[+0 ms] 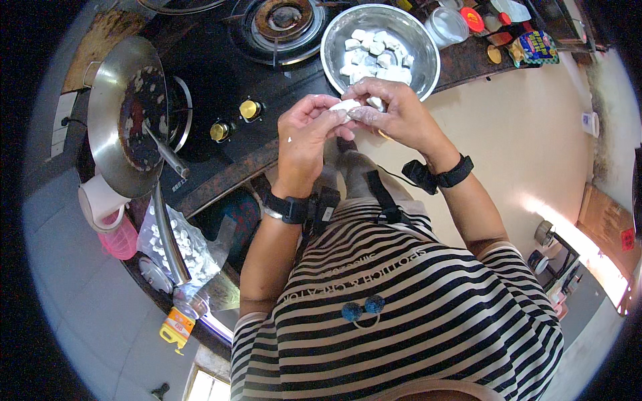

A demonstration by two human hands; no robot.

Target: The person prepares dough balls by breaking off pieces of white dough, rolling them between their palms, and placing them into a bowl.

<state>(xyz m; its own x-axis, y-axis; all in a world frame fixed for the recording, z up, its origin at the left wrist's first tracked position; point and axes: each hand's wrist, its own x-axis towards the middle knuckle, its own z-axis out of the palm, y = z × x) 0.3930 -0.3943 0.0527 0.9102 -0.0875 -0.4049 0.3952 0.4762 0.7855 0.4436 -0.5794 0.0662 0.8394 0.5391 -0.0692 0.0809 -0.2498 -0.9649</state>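
Note:
Between my fingertips is a white floury piece (345, 105), which looks like dough. My left hand (313, 120) pinches it from the left, and my right hand (388, 108) pinches it from the right. A second white piece (376, 104) sits within the curled fingers of my right hand. White powder coats the fingers of both hands. Just beyond them stands a steel bowl (431, 60) with several white floury chunks (383, 60) in it. Part of the bowl's near rim is hidden behind my right hand.
A wok (108, 125) with dark residue and a metal utensil (170, 158) lies left on the black gas stove (200, 60). Near its handle are a plastic bag of white pieces (175, 240) and a white mug (100, 200). Jars (446, 27) and a seasoning packet (536, 48) stand right.

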